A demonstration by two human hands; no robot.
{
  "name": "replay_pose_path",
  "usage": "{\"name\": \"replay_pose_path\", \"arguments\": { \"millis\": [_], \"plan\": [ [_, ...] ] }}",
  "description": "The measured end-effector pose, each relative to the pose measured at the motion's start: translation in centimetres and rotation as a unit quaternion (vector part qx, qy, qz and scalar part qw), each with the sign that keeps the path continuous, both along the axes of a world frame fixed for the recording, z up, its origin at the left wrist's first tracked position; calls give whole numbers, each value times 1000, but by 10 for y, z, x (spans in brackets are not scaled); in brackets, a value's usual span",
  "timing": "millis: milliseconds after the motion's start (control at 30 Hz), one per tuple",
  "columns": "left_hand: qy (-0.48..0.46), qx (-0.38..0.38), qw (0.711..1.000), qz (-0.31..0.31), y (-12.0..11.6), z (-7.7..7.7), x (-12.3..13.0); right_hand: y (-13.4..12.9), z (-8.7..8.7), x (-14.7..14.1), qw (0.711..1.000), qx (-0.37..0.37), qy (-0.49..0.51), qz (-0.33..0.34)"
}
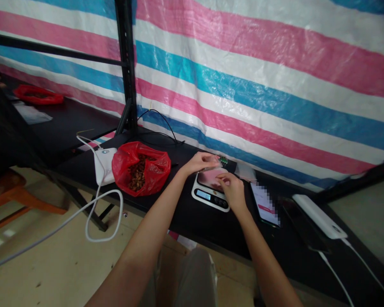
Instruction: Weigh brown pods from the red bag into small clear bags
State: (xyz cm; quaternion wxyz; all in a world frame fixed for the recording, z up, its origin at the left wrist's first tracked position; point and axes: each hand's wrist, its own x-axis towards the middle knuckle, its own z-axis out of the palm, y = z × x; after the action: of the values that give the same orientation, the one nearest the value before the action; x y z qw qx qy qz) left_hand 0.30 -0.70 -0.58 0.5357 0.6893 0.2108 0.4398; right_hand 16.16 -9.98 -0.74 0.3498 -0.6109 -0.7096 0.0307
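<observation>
A white digital kitchen scale [196, 197] with a lit display and a shiny, mirror-like plate lies on the black table. My left hand [201, 163] is closed at the far edge of the plate, holding a small clear plastic bag [218, 161]. Over the plate's right side, my right hand [233, 187] has its thumb and fingers pinched together; what they hold, if anything, is too small to make out. To the left of the scale sits an open red plastic bag [160, 172] with many small brown dried pieces [137, 177] inside.
Left of the red bag is a white power bank or adapter [104, 166] with a looping white cable. Right of the scale lie clear bags [245, 172], a lit phone [265, 207], a dark phone [302, 224] and a white power strip [320, 216]. A black rack post [126, 64] stands behind.
</observation>
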Motion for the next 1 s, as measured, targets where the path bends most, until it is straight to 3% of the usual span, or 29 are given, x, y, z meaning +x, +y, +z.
{"name": "replay_pose_path", "arguments": {
  "millis": [100,167,300,433,633,833,1000],
  "plan": [
    [147,94,985,0,-4,-6,8,-24,-1,9,1000,19,16,-5],
    [186,130,974,3,-5,-7,12,-41,-3,11,1000,10,-26,8],
    [124,147,979,65,-5,-2,12,-61,-7,2,992,-7,-129,-9],
    [62,122,983,124,-4,4,6,-59,-10,-10,983,-4,-179,-34],
    [37,90,984,151,6,-4,2,-57,-9,-18,973,24,-220,-60],
    [38,83,986,139,11,-6,4,-65,-11,-6,980,-14,-165,-106],
    [31,81,987,135,11,-7,4,-71,-8,2,992,-24,-79,-91]
  ]
}}
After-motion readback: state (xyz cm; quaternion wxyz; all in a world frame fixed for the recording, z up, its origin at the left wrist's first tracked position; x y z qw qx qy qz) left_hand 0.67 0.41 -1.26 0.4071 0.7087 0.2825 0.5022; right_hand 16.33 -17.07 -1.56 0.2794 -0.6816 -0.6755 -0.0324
